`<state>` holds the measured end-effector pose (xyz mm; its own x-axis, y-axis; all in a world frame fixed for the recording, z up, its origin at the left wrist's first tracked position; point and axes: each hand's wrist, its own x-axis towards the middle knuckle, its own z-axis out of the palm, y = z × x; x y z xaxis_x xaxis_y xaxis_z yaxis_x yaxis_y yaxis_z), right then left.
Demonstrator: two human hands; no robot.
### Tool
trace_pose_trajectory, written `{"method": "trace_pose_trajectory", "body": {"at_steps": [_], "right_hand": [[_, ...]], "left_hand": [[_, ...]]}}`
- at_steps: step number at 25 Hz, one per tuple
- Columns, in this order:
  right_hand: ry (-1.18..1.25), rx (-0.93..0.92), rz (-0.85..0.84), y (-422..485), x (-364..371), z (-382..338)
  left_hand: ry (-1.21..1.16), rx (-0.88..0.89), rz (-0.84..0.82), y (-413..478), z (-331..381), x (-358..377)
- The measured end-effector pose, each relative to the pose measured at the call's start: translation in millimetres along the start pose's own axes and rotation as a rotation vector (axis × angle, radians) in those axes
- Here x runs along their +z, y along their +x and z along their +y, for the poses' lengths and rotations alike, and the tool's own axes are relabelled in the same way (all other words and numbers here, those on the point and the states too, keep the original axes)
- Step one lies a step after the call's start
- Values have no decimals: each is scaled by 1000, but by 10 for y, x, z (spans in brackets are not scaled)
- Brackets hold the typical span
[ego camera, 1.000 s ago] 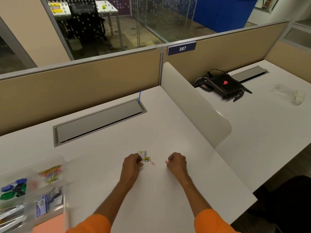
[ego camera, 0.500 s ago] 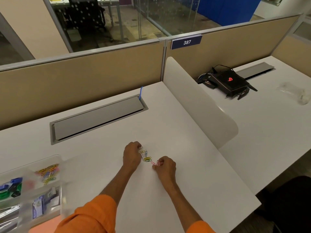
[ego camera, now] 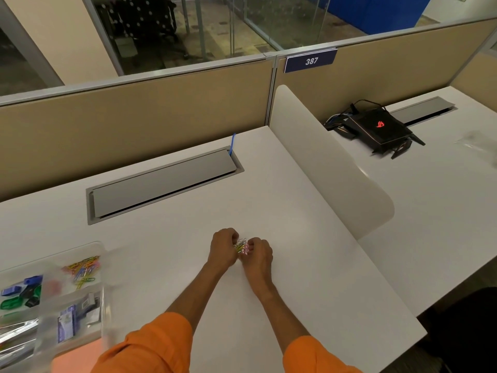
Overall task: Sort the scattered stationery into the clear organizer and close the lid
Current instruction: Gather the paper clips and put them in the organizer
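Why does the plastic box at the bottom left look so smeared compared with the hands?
In the head view, the clear organizer sits at the wide-angle frame's edge and is motion-blurred, its walls ghosted; the left hand and right hand near centre stay fairly sharp around the paper clips; the partition top bows from lens distortion.

A white desk [ego camera: 309, 265] filled the view. At ten o'clock a grey cable hatch [ego camera: 161, 184] lay shut, a blue strip [ego camera: 232, 144] upright at its right end. At two o'clock, past a white divider [ego camera: 330, 168], sat a black router [ego camera: 376, 127] showing a red logo. At twelve, a blue plate [ego camera: 310, 60] read 387.
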<state>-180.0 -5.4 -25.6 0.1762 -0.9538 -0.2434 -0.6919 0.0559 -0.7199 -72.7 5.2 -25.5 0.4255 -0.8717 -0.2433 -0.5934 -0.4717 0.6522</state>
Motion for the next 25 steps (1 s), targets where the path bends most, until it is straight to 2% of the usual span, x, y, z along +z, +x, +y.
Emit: {"method": "trace_pose_trajectory", "body": {"at_steps": [9,16,20,25], "right_hand": [[-60,-100,-102,187,-78,-42],[-111,-58,-82,259,53,-51],[18,11,-58,240,10,-133],[142,59,-86,210,-73,-195]], "left_hand": [[-41,-25,-35,11,72,-27],[-13,-93,19,-16,134,44],[-30,-148,66,-41,139,96],[-221,-254,70,-42,153,80]]}}
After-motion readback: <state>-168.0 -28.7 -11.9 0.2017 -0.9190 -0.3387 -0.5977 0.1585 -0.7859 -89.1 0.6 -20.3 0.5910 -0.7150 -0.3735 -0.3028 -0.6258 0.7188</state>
